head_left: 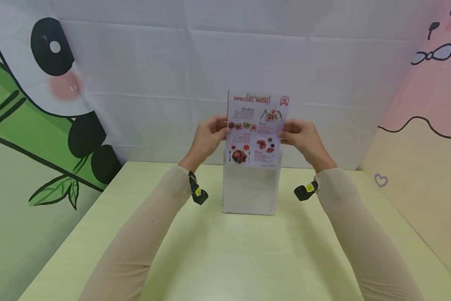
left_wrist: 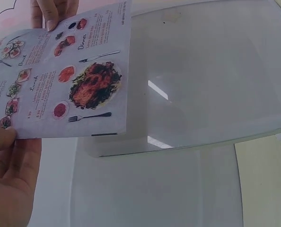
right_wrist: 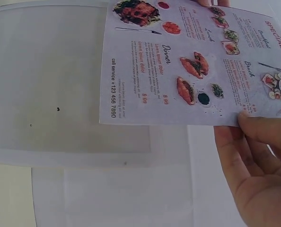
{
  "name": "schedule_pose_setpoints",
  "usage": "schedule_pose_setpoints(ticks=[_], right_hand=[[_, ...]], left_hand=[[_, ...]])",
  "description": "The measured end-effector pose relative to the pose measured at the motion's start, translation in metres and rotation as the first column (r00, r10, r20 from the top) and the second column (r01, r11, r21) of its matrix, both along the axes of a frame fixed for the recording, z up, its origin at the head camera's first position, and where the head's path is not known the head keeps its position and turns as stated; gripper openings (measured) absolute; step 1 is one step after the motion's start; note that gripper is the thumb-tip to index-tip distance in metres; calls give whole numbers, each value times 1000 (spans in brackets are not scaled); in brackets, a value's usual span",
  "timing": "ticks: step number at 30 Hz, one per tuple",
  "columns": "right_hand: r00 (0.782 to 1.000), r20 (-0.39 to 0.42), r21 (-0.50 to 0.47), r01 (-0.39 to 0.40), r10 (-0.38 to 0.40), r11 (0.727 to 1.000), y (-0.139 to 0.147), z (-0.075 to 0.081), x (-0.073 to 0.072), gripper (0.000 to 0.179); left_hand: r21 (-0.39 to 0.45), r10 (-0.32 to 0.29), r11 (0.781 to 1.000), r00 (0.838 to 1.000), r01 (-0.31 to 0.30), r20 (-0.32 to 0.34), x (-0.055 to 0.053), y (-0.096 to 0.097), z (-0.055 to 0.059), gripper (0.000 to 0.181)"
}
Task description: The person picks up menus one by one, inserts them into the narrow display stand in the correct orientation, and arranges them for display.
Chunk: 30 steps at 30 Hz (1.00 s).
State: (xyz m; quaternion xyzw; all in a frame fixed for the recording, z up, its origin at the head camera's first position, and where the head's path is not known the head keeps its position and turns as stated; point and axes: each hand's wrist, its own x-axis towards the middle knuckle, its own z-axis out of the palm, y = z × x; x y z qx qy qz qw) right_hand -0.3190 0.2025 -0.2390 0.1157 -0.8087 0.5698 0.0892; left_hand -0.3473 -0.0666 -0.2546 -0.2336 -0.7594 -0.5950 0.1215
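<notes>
L hand (head_left: 209, 136) & R hand (head_left: 301, 133) pinch opp. side edges of restaurant menu (head_left: 256, 138), lower part overlapping top of clear-panel stand (head_left: 249, 192) on desk (head_left: 225, 259); uneven hand ht. may snag/crease btm. edge.

Soft light; glare on panel (left_wrist: 216, 71)

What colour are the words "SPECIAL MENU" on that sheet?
Dull red; the heading on the menu sheet shows best in the head view.
</notes>
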Motion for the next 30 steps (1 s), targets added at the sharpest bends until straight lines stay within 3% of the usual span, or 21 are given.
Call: schedule_pose_setpoints(ticks=[15, 22, 30], right_hand=[[995, -25, -33, 96, -97, 995, -7, 14, -7, 24], [991, -72, -58, 111, -115, 992, -9, 21, -10, 23], [988, -65, -62, 134, -138, 989, -11, 27, -12, 25]], left_hand=[[9, 27, 1000, 998, -27, -48, -4, 1, 15, 29], [18, 44, 999, 998, -43, -54, -7, 3, 23, 28], [20, 43, 999, 996, -42, -73, -7, 4, 29, 28]])
